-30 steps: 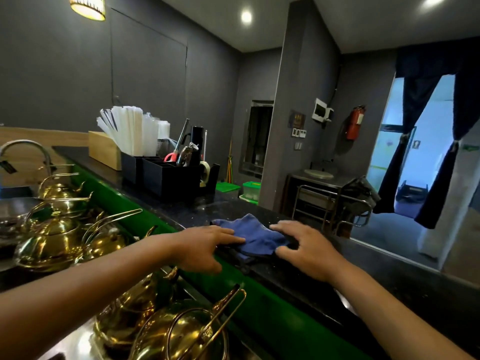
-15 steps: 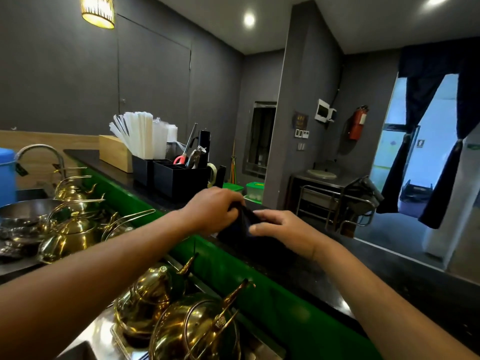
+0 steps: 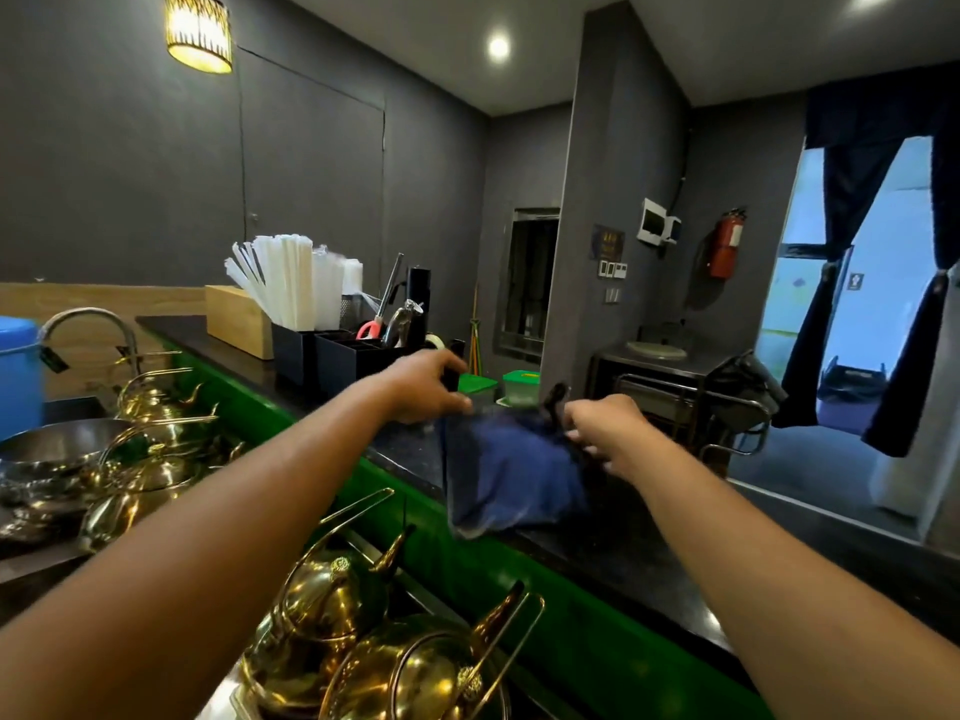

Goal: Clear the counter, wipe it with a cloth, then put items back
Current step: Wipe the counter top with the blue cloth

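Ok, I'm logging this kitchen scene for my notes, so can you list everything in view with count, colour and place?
cloth: one, dark blue, held up over the counter
counter: one, black top with green front, running centre to right
organiser boxes: at least two, black, far on the counter, holding white wrapped sticks and tools
scissors: one, red handles, in an organiser box
wooden box: one, light wood, left of the organisers
teapots: several, gold, below the counter on the left
tap: one, silver, far left
fire extinguisher: one, red, on the far wall
left hand: grips the cloth's top left edge
right hand: grips its top right edge
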A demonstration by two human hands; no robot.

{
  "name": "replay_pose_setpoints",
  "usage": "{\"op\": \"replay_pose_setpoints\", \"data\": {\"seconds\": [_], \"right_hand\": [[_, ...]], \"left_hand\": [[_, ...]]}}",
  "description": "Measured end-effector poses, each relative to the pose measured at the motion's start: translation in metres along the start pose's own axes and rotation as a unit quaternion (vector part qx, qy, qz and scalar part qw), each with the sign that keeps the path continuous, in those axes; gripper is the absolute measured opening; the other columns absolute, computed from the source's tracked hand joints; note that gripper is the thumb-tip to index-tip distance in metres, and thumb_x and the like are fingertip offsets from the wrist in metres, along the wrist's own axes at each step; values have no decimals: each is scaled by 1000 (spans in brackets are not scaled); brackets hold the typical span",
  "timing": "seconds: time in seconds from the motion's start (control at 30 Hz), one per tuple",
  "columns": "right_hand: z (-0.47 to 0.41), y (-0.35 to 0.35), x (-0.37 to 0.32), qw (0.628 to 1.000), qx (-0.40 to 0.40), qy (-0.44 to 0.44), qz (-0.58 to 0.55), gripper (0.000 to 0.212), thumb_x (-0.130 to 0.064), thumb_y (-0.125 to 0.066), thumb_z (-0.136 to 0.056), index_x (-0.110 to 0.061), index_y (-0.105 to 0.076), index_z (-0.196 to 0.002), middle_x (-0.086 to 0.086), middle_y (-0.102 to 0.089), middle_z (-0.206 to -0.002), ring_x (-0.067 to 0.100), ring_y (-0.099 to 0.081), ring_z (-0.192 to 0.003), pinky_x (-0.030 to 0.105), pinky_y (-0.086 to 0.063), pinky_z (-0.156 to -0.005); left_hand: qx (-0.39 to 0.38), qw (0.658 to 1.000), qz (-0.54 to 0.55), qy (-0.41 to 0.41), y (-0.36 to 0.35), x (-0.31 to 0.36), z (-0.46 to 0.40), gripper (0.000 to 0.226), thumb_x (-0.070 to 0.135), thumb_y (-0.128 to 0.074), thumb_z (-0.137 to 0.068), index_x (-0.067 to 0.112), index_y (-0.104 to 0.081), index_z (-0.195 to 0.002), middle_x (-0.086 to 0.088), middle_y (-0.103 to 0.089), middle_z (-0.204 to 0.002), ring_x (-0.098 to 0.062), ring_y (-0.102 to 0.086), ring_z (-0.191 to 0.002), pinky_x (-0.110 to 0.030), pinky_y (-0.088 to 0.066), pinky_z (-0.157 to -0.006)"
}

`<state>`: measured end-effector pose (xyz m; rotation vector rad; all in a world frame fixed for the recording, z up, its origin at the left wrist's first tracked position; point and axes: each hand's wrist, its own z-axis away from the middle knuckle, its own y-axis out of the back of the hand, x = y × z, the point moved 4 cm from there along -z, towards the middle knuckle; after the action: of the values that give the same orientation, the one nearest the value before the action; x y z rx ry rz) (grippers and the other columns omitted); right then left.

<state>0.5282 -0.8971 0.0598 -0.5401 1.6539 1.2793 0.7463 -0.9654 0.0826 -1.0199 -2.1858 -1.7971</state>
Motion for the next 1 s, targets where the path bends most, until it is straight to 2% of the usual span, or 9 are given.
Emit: {"op": "replay_pose_setpoints", "data": {"seconds": [0.1,0.2,0.3,0.4,0.6,0.67,0.73,0.87,1.0], "right_hand": [[-2,0,-7,952,109,149,243,54,-40,-60,-89,-20,-52,-138,8,-61,-132,32,-59,-118,39,-50,-92],[3,-40,-9,905,-66,282,312,57,-52,-60,-90,-32,-49,-143,-1,-54,-145,24,-53,-129,41,-45,-106],[4,-93,12,832,-198,305,419,63,-61,-46,-95,-40,-32,-153,-8,-27,-163,21,-26,-149,44,-23,-120],[-1,-125,14,825,-235,321,402,66,-65,-35,-97,-42,-17,-156,-12,-8,-166,17,-5,-153,46,-7,-123],[-74,-152,1,816,-250,274,442,58,-46,-22,-105,-25,-17,-158,-4,-3,-167,19,1,-154,41,2,-124],[-113,-149,7,816,-225,232,480,91,-74,-5,-76,-34,-11,-158,-6,1,-168,28,2,-154,57,-3,-121],[-153,-151,17,811,-201,207,509,109,-77,2,-54,-41,-9,-156,-7,4,-167,35,2,-153,66,-7,-116],[-119,-145,17,814,-198,249,486,90,-79,0,-74,-43,-5,-156,-7,3,-167,31,1,-154,60,-6,-120],[-96,-120,32,810,-239,309,437,59,-59,-20,-102,-39,-9,-157,-10,-2,-166,17,0,-153,44,2,-124]], "left_hand": [[10,993,-109,49,-13,-31,-3,48,29,-66,-92,27,-55,-139,-5,-59,-134,-26,-58,-119,-34,-48,-98],[-4,977,-193,92,-20,-52,1,39,23,-57,-91,31,-62,-130,-4,-63,-129,-26,-62,-112,-38,-53,-93],[-22,959,-256,117,-29,-73,-3,42,23,-51,-91,26,-60,-133,-5,-63,-131,-28,-61,-116,-44,-53,-94],[-72,946,-280,143,-42,-96,-12,45,26,-51,-92,21,-58,-136,-6,-59,-138,-29,-59,-121,-42,-50,-98],[-113,934,-276,195,-48,-104,-25,42,24,-53,-91,16,-60,-131,-9,-60,-134,-31,-60,-118,-42,-51,-98],[-119,932,-272,210,-55,-103,-32,42,24,-53,-91,14,-62,-130,-9,-60,-134,-32,-59,-118,-43,-50,-100],[-110,932,-254,232,-63,-101,-39,49,29,-52,-89,18,-58,-136,-8,-55,-140,-33,-55,-123,-45,-46,-102],[-79,921,-261,280,-81,-94,-50,60,42,-49,-92,19,-46,-147,-10,-43,-152,-37,-42,-137,-52,-35,-110],[-51,898,-283,333,-91,-103,-57,58,38,-42,-96,14,-43,-149,-17,-40,-153,-42,-34,-139,-52,-28,-111]]}}
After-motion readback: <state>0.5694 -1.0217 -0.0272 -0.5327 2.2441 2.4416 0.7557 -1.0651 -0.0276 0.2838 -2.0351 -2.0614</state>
